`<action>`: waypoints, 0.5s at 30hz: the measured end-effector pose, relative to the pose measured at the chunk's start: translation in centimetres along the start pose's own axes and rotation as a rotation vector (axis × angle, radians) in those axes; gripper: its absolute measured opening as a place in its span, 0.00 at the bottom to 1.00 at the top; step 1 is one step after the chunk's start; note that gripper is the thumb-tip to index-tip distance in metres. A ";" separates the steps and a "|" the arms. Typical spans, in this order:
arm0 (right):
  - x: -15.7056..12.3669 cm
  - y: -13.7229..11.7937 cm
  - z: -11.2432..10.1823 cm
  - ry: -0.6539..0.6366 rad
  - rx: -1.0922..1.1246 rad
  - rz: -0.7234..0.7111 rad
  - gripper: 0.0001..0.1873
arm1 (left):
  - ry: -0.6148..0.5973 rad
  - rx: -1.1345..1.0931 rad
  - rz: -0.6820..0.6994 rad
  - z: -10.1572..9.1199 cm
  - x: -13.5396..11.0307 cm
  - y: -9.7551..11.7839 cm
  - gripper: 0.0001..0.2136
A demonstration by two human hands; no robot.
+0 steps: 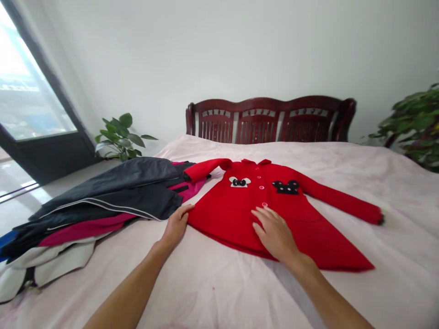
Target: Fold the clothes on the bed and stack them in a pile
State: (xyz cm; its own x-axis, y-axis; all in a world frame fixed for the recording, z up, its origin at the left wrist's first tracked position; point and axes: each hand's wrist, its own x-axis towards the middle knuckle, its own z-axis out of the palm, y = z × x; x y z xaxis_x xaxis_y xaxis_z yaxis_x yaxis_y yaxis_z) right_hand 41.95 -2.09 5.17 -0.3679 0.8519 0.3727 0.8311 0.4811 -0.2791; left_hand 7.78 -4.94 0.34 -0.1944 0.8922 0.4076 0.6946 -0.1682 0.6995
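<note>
A red buttoned coat (302, 233) with a white and a black mouse-head patch lies spread flat, front up, on the pale pink bed (212, 288). My right hand (274, 233) rests flat on the coat's front below the lowest button, fingers spread and open. At the coat's left hem edge, my left hand (176, 225) lies with fingers stretched out, holding nothing. The coat's right sleeve reaches out toward the right; its left sleeve is partly tucked under the neighbouring clothes.
A pile of clothes (103, 201), dark grey, magenta and white, lies on the bed's left side. A dark wooden headboard (270, 119) stands at the far end. Potted plants stand at the left (120, 137) and right (416, 123). A window (24, 91) fills the left wall.
</note>
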 end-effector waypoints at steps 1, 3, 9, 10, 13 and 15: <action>-0.3 -1.4 0.1 -0.007 0.052 -0.072 0.22 | 0.011 -0.022 0.027 -0.4 -0.4 0.2 0.17; -0.9 -3.7 0.5 -0.041 0.108 -0.172 0.23 | -0.049 -0.031 0.132 -1.2 -1.2 0.5 0.14; -1.4 -5.6 2.8 -0.104 0.008 -0.160 0.11 | -0.165 0.040 0.322 -1.9 -1.6 0.9 0.11; -1.1 -5.4 3.2 -0.102 0.012 -0.112 0.12 | -0.168 0.042 0.325 -1.7 -1.3 1.0 0.09; -0.1 -4.8 3.6 -0.132 0.026 0.038 0.15 | -0.194 0.059 0.278 -1.1 -0.1 1.3 0.06; 0.7 -4.7 3.5 -0.196 0.012 0.112 0.16 | -0.195 0.083 0.203 -0.6 0.6 1.6 0.07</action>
State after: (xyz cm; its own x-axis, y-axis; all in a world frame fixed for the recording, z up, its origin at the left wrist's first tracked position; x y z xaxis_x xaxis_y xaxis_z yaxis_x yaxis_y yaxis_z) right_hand 36.36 -3.04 3.63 -0.3484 0.9236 0.1597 0.8667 0.3824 -0.3204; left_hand 8.39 -4.89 2.06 0.0855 0.9088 0.4083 0.7614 -0.3239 0.5615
